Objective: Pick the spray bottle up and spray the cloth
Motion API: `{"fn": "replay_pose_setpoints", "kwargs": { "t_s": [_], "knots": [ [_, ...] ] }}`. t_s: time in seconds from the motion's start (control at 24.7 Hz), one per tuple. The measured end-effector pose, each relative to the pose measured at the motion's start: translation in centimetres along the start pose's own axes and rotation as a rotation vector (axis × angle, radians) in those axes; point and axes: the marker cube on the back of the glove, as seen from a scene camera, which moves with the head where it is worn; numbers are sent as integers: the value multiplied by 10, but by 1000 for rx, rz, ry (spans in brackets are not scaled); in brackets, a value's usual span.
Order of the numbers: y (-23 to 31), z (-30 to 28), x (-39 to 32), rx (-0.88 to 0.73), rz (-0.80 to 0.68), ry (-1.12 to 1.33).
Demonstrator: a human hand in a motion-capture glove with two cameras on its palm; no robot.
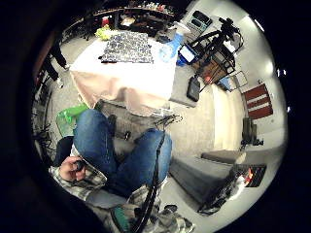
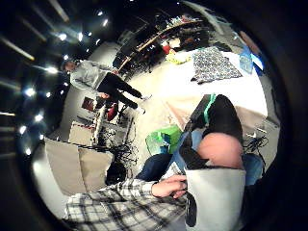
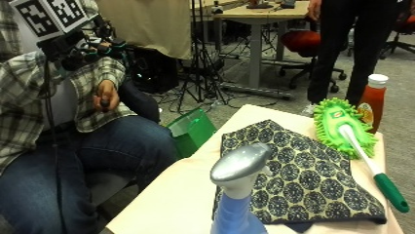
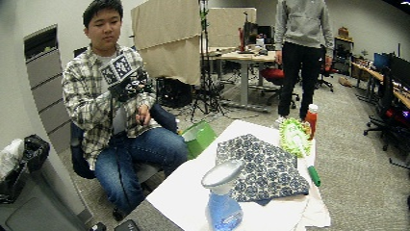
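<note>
Flanking cloth (image 3: 299,170): duster (image 3: 345,126), sauce bottle (image 3: 373,101).

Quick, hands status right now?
Right hand: raised at the chest, away from the table; fingers cannot be told.
Bare left hand: holding a small dark object at the lap.

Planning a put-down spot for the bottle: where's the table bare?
Bare table runs along the person's side, between that edge and the patterned cloth, up to the spray bottle. The far side is crowded: green duster overlapping the cloth, sauce bottle behind.

no text, label or number can be read anywhere.
</note>
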Motion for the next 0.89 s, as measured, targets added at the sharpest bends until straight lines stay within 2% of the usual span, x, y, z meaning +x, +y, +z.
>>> {"fn": "replay_pose_setpoints", "kwargs": {
  "t_s": [0.49, 0.89],
  "knots": [
    [-3, 2, 4, -9, -1, -10],
    [-33, 17, 33, 48, 26, -177]
  ]
}}
